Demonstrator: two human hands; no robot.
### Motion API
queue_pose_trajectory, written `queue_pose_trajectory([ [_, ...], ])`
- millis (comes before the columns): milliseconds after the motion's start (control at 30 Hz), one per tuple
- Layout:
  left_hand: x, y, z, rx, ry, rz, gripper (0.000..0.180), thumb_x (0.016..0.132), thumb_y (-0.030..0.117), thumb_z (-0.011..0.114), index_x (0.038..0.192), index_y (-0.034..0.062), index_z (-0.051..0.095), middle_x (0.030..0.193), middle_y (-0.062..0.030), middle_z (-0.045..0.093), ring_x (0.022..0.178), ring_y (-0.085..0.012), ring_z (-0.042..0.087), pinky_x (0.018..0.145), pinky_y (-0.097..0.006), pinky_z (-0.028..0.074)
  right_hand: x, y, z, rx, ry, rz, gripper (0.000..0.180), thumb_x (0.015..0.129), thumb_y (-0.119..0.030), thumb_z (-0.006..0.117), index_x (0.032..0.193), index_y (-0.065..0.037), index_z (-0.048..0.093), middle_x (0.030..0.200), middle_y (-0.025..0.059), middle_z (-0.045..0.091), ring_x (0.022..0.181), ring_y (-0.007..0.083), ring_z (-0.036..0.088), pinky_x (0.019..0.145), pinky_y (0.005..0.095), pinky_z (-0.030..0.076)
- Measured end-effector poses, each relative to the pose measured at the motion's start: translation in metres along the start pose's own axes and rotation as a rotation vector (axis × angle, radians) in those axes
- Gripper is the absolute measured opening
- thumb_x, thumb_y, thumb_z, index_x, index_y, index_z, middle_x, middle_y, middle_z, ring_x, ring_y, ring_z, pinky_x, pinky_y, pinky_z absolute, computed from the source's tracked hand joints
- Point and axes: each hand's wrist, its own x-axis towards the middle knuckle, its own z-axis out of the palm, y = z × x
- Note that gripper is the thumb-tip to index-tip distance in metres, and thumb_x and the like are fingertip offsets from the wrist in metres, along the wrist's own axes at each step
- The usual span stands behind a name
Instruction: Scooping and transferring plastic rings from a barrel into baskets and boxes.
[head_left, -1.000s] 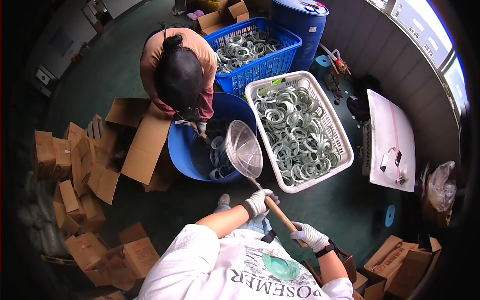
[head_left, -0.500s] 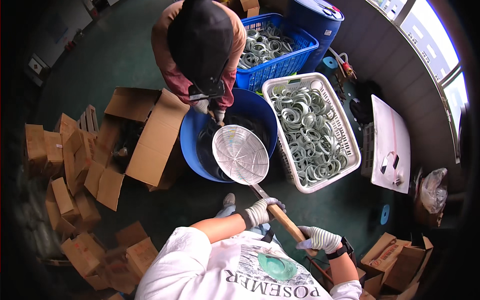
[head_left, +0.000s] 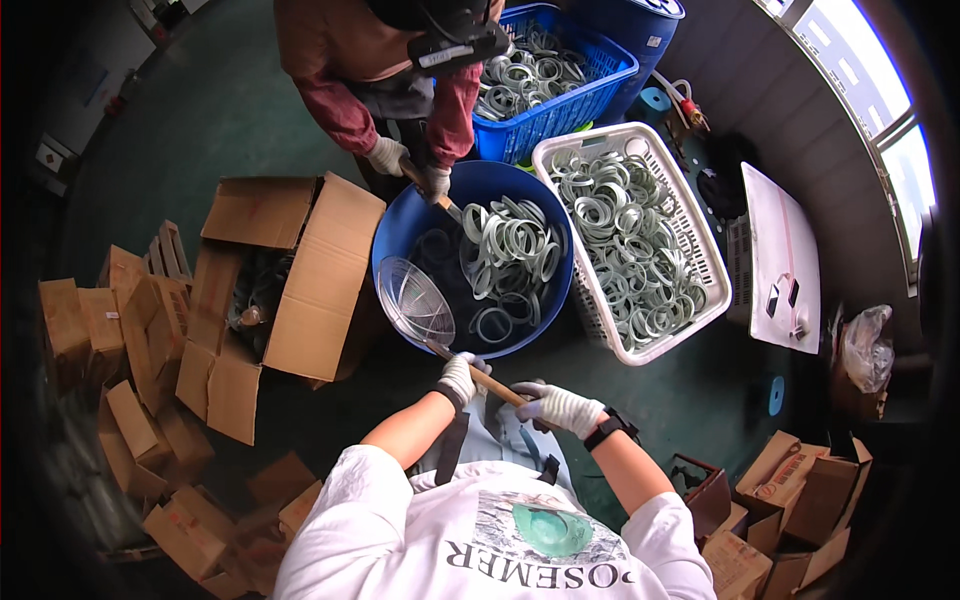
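A dark green floor (head_left: 640, 420) runs under everything, back to a grey wall (head_left: 800, 115) with a bright window (head_left: 860, 60) at far right; the fisheye rim curves it all. The wearer's gloved hands hold a wooden-handled strainer. The right hand (head_left: 563, 405) has its fingers curled around the handle's near end; the left hand (head_left: 460, 378) grips it further along, fingers wrapped closed. The wire bowl of the strainer (head_left: 418, 300) is tilted at the near left rim of a round blue tub (head_left: 397, 225).

Half a second ago the bowl faced up over the tub's near middle; now it has swung left, and both hands have moved forward. A co-worker (head_left: 335, 55), bent low over the tub then, is further back. A pile of pale rings (head_left: 510, 240) now shows in the tub's right half, at the end of the co-worker's tool (head_left: 410, 170), whose own head is hidden.

Open boxes (head_left: 800, 490) lie at near right. Around the tub, a large carton (head_left: 325, 280) crowds the left side and a white basket (head_left: 690, 330) of rings the right. Beyond stand a white panel (head_left: 780, 250), a blue basket (head_left: 530, 135) of rings and a blue drum (head_left: 655, 60).
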Motion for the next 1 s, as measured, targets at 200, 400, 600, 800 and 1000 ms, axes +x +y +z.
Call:
queue_pose_trajectory([
  [200,0.019,0.034,0.011,0.103,0.154,0.147,0.014,0.081,0.009,0.06,0.088,0.0052,0.048,0.079,-0.0074,0.049,0.068,-0.023,0.054,0.071,-0.037,0.056,0.059,-0.014,0.008,0.298,-0.113,-0.006,0.054,0.08,-0.023,0.063,0.129,-0.006,0.048,0.079,0.0032,0.057,0.056,0.0107,0.051,0.049,0.0239,0.043],
  [400,0.051,0.036,0.025,0.299,0.177,0.154,0.02,0.08,0.01,0.061,0.096,0.0035,0.051,0.089,-0.0112,0.052,0.078,-0.0253,0.055,0.074,-0.041,0.055,0.1,-0.004,-0.007,0.531,-0.14,-0.006,0.048,0.083,-0.021,0.059,0.128,-0.008,0.048,0.084,0.0033,0.056,0.062,0.0116,0.053,0.054,0.0264,0.046],
  [600,0.092,0.048,0.025,0.477,0.26,0.193,0.028,0.08,0.014,0.062,0.103,0.0036,0.05,0.089,-0.0139,0.06,0.073,-0.0291,0.06,0.064,-0.042,0.052,0.149,0.021,-0.035,0.773,-0.24,0.092,0.05,0.083,-0.02,0.063,0.13,-0.016,0.046,0.085,0.0044,0.058,0.062,0.0113,0.055,0.055,0.0249,0.049],
  [800,0.133,0.099,-0.001,0.581,0.495,0.331,0.057,0.076,0.005,0.066,0.123,0.0025,0.035,0.093,-0.0213,0.061,0.071,-0.0298,0.064,0.06,-0.041,0.056,0.192,0.009,-0.042,0.912,-0.414,0.11,0.052,0.083,-0.022,0.063,0.132,-0.026,0.044,0.078,0.0047,0.059,0.056,0.0118,0.053,0.049,0.0266,0.044],
  [1000,0.186,0.097,0.044,0.923,0.659,0.444,0.038,0.078,0.012,0.064,0.11,-0.0013,0.049,0.088,-0.0175,0.062,0.069,-0.0273,0.062,0.058,-0.043,0.052,0.264,0.031,-0.08,1.261,-0.417,0.071,0.047,0.088,-0.015,0.056,0.132,-0.02,0.041,0.079,0.007,0.057,0.052,0.0115,0.051,0.047,0.0242,0.045],
])
